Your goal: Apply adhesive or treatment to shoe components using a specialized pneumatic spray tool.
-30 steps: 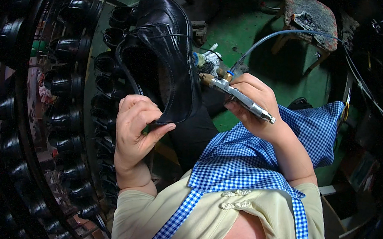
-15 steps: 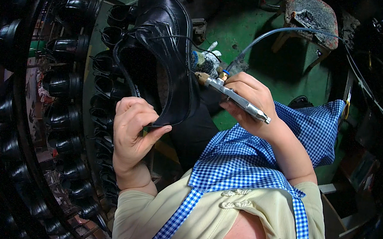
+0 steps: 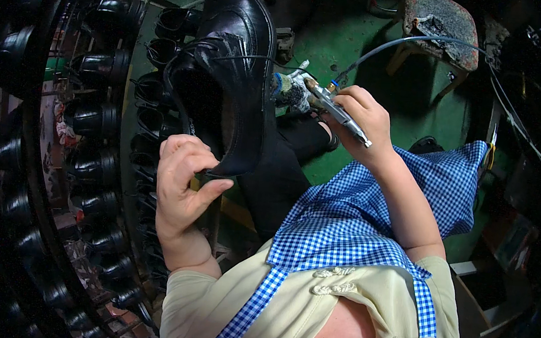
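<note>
A black leather lace-up shoe (image 3: 244,102) hangs in front of me, toe pointing away, its opening facing up. My left hand (image 3: 186,178) grips it by the heel, thumb on one side and fingers inside the collar. A loose lace stretches across its side to the right. In my right hand (image 3: 362,116) is a metal spray gun (image 3: 342,116), fingers closed round its body, its nozzle pointing toward the shoe but apart from it. A clear bluish air hose (image 3: 384,47) runs from the gun's blue fitting. Just beyond the nozzle is a paint-crusted, whitish fixture (image 3: 290,89).
Racks of black shoes (image 3: 95,118) line my left side. A speckled, stained stool (image 3: 447,23) stands at the far right on the green floor (image 3: 332,52). My lap is covered by a blue checked apron (image 3: 343,220). Shelving (image 3: 483,310) sits at the lower right.
My right hand has moved slightly away and to the right with the spray gun, its nozzle now nearer the crusted fixture. The shoe has shifted slightly and turned a little in my left hand.
</note>
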Motion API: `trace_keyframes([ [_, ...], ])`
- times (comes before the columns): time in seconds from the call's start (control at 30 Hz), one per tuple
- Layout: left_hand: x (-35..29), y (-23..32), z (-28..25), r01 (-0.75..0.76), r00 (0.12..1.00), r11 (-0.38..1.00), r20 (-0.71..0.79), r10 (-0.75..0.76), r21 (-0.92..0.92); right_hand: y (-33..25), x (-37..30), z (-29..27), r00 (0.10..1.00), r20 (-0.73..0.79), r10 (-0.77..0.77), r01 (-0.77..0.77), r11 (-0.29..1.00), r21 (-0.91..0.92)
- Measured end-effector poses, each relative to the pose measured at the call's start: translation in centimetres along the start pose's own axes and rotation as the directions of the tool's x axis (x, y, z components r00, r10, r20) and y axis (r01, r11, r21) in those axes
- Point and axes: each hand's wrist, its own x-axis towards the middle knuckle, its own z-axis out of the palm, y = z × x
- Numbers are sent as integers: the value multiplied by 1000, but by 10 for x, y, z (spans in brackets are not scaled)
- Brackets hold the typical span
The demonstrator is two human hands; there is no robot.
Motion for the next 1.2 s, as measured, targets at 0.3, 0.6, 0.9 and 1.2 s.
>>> trace_keyframes([
  [0.3,-1,-8,-56,248,947,898,103,-304,364,50,-20,-2,962,253,101,-14,945,-327],
  [0.6,53,7,-3,18,999,934,-51,0,358,59,-13,32,971,207,117,-93,988,-125],
  [0.9,72,-14,-5,-10,1000,924,14,5,382,53,-10,77,930,298,217,-198,976,-91],
  [1.2,76,-25,-19,-97,984,958,168,53,271,50,-14,65,959,223,172,-174,985,-8],
])
